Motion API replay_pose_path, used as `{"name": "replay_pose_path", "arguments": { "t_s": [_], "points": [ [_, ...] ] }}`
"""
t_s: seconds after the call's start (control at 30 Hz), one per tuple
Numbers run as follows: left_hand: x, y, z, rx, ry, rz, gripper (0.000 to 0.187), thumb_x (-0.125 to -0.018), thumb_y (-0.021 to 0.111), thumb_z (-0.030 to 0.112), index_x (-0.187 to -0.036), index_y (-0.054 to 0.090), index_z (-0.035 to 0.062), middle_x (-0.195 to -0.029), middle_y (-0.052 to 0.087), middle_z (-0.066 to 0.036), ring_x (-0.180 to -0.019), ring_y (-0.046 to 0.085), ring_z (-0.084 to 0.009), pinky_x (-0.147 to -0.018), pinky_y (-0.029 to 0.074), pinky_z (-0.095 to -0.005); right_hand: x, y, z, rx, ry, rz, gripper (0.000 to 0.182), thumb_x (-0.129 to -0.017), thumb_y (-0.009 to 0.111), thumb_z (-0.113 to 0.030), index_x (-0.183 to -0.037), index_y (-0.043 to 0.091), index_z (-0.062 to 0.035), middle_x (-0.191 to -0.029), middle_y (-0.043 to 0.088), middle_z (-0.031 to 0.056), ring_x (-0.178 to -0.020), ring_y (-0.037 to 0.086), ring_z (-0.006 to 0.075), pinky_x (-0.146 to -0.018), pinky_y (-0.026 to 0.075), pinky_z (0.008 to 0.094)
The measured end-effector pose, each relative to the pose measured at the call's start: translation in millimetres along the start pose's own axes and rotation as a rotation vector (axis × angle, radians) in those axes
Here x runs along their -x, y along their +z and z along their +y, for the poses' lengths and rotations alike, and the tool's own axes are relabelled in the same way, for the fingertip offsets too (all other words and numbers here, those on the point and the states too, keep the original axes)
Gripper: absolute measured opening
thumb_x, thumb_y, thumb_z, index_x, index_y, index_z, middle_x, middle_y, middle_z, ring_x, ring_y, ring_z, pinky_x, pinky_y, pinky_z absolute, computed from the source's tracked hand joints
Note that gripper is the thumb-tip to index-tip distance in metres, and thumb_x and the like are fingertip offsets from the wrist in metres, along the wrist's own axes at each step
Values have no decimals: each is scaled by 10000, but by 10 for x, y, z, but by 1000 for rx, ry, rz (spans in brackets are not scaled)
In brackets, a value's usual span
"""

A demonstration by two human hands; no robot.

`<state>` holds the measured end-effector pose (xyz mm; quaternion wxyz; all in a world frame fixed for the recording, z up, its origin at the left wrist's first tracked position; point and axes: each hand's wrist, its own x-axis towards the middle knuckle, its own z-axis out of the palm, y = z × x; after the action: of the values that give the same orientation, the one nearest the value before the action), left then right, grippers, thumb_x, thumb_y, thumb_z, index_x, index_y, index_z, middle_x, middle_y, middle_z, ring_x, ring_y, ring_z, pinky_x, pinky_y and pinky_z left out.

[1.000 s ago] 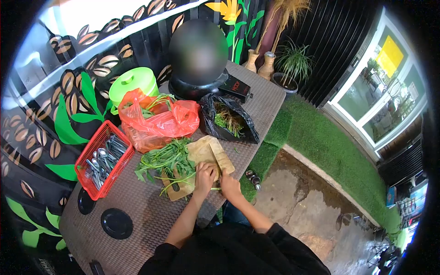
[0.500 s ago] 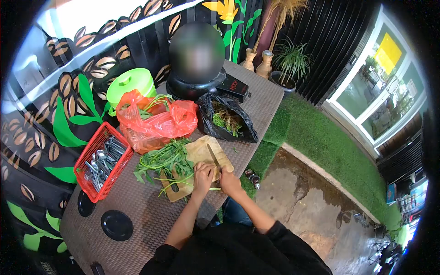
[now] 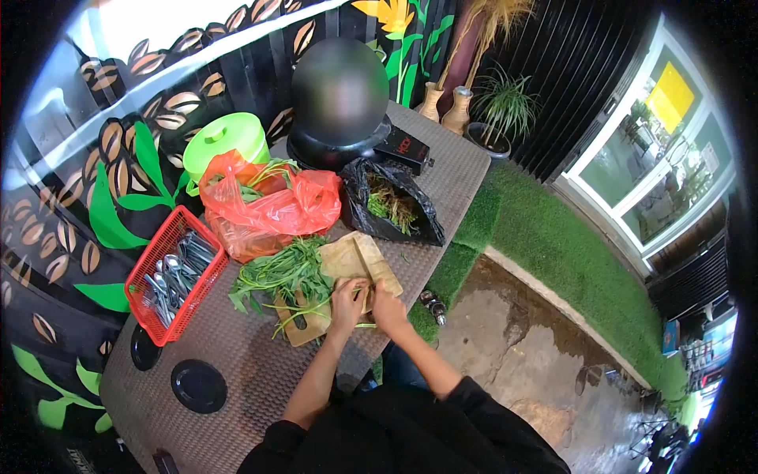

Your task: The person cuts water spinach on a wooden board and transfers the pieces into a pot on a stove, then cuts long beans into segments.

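My right hand (image 3: 389, 309) is closed around the handle of a knife (image 3: 365, 262), whose blade points away over the wooden cutting board (image 3: 344, 254). Close beside it, my left hand (image 3: 347, 303) has its fingers pressed together on green stems that lie across the board. Leafy greens (image 3: 285, 272) are heaped on the board's left part and spill onto the table. A red plastic bag (image 3: 268, 207) with more greens stands behind them. To its right, a black plastic bag (image 3: 391, 207) lies open with stems and roots inside.
A red basket (image 3: 175, 275) of cutlery stands left, near two black plates, one of them a round plate (image 3: 199, 385). A lidded green container (image 3: 227, 144) and a black appliance (image 3: 335, 146) are at the back. The table's right edge (image 3: 444, 257) runs beside the board.
My right hand has moved slightly up and left, closer to my left hand. The knife has shifted left with it and its blade angle looks slightly different.
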<state>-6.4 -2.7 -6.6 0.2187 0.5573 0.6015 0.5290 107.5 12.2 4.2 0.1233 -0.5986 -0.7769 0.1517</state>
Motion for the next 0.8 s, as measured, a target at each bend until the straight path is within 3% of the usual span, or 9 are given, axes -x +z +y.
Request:
{"name": "replay_pose_path", "arguments": {
  "t_s": [0.17, 0.3, 0.4, 0.53, 0.67, 0.8],
  "points": [
    [-49, -52, 36, -81, 117, 4, 215, -737, 627, -33, -935, 551, 1, -849, 608, -136, -840, 590, -302, -722, 462, -382, 157, -116, -17, -34, 93, -149, 271, -917, 421, -225, -1075, 406, -6, -803, 619, 262, -749, 628, 411, -640, 501, 505],
    [-18, -18, 2, 23, 21, -7, 253, -734, 631, -39, -939, 492, 10, -858, 598, -145, -818, 599, -310, -706, 458, -389, -30, -75, -52, -89, 88, -127, 295, -910, 431, -261, -1073, 417, -15, -801, 619, 260, -758, 624, 425, -641, 498, 511],
    [-35, -7, -7, 49, -3, 4, 260, -746, 626, -38, -943, 467, 18, -857, 590, -148, -803, 610, -309, -690, 460, -384, -11, -170, -7, -67, 40, -147, 213, -877, 434, -146, -1028, 436, 3, -807, 637, 247, -770, 644, 392, -655, 521, 475],
    [-34, 8, -66, 78, 2, 9, 260, -753, 620, -50, -920, 434, 23, -853, 581, -149, -785, 623, -307, -670, 464, -373, 202, -116, -161, -19, 109, -145, 224, -882, 444, -179, -1034, 431, -14, -791, 638, 250, -723, 649, 383, -595, 527, 456],
    [-25, -47, 91, 126, -26, -23, 258, -755, 615, -58, -884, 410, 29, -825, 566, -145, -780, 609, -307, -672, 457, -387, -11, 113, -17, -64, 21, -23, 269, -896, 437, -198, -1068, 390, 3, -702, 631, 235, -657, 638, 397, -563, 515, 484],
    [-19, -30, 53, 2, 55, -3, 227, -772, 601, -49, -875, 414, 29, -790, 557, -141, -784, 587, -315, -678, 448, -391, 200, -24, -82, -7, 70, -92, 319, -898, 418, -196, -1144, 379, 3, -720, 635, 231, -647, 642, 386, -552, 513, 489]
  ]
}}
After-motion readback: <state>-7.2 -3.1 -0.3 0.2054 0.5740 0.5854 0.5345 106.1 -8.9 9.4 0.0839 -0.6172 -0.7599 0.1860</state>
